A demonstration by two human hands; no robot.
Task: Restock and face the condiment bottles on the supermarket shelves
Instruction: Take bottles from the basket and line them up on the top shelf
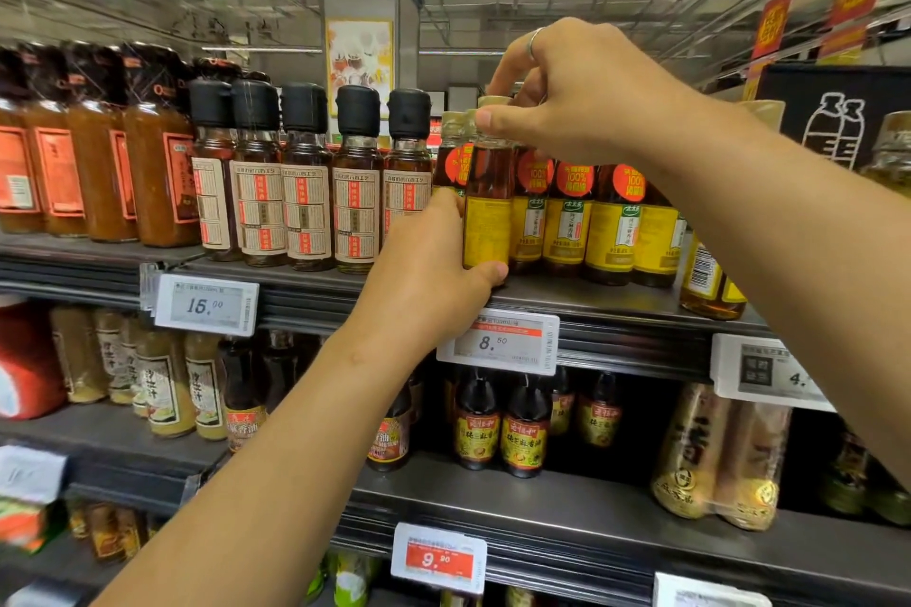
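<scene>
- Head view looks at your two bare hands on one yellow-labelled bottle at the front of the top shelf.
- Your left hand wraps the lower half of that bottle from the left, the thumb curled under its base near the shelf edge and the fingers curved behind it.
- Your right hand comes in from the upper right and pinches the bottle's gold cap between thumb and fingertips; a ring shows on one finger.
- The bottle stands upright, filled with amber liquid; the side of its label that faces you is plain yellow, without the green logo panel.
- Just to its right, a row of matching yellow-labelled bottles stands with red round stickers and green logo panels facing out.
- Further right, one more of the same bottles sits near the shelf's front edge, its barcode side towards you and leaning slightly.
- To the left of your hands stands a row of black-capped bottles with beige and red labels, and beyond them orange sauce bottles.
- A price tag reading 8.50 hangs on the shelf rail just below your left hand; another reading 15.00 hangs further left.
- The shelf below holds dark bottles with yellow and red labels.
</scene>
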